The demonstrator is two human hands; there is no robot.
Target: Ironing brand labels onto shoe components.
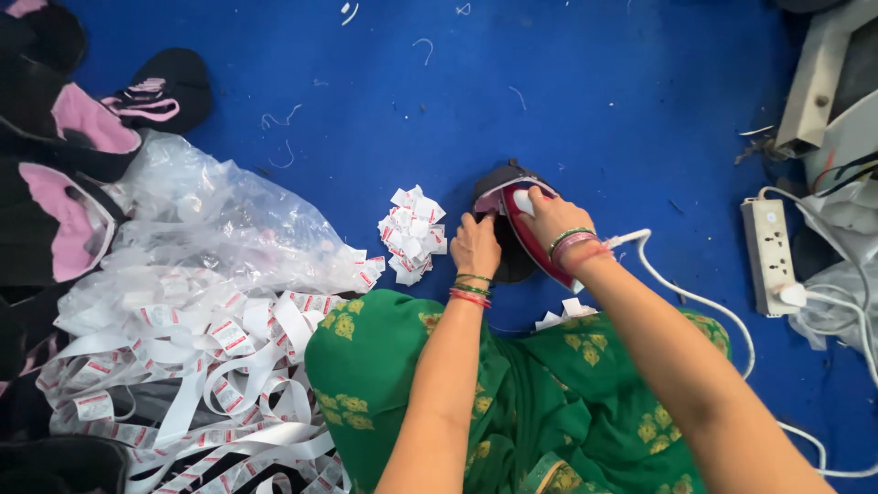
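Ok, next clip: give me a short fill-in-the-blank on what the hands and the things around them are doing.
1. The right hand grips the handle of a red and white ____.
2. The left hand presses on the dark cloth piece that lies on a ____ mat.
3. Left of the left hand sits a small pile of cut white ____.
4. The white cord runs to a power strip on the ____ side of the view.

Missing words: iron; blue; labels; right

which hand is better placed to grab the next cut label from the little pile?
Left, probably. The left hand rests on the dark garment piece right beside the pile of cut labels; the right hand grips the red iron, farther away.
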